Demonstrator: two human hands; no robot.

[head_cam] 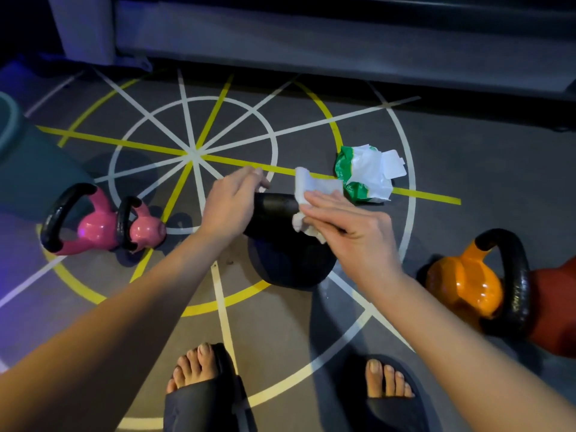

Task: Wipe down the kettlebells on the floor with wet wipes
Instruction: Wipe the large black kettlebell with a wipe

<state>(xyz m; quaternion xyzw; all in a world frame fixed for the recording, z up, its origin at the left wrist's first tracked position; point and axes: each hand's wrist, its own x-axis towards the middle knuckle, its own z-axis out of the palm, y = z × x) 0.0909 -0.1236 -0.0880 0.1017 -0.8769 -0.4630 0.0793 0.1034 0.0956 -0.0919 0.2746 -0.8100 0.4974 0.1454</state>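
Pressing the wet wipe [314, 187] onto the black kettlebell's [290, 263] handle [276, 207], your right hand [346, 222] lay flat, fingers straight, wipe beneath them. Your left hand [232, 204] curled round the handle's other end; the kettlebell stood on the floor [436, 151].

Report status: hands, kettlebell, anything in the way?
Status: left hand on black kettlebell handle, grip unclear. The right hand flat, pressing wipe onto handle. The wipes pack just beyond, not in the way.

Grey floor [467, 169], white and yellow line wheel. Larger pink kettlebell [90, 227] and smaller pink kettlebell [145, 229] side by side, left. Black kettlebell [290, 263] centre. Orange kettlebell [464, 285] right. Crumpled wet-wipe pack [367, 176] above centre-right.
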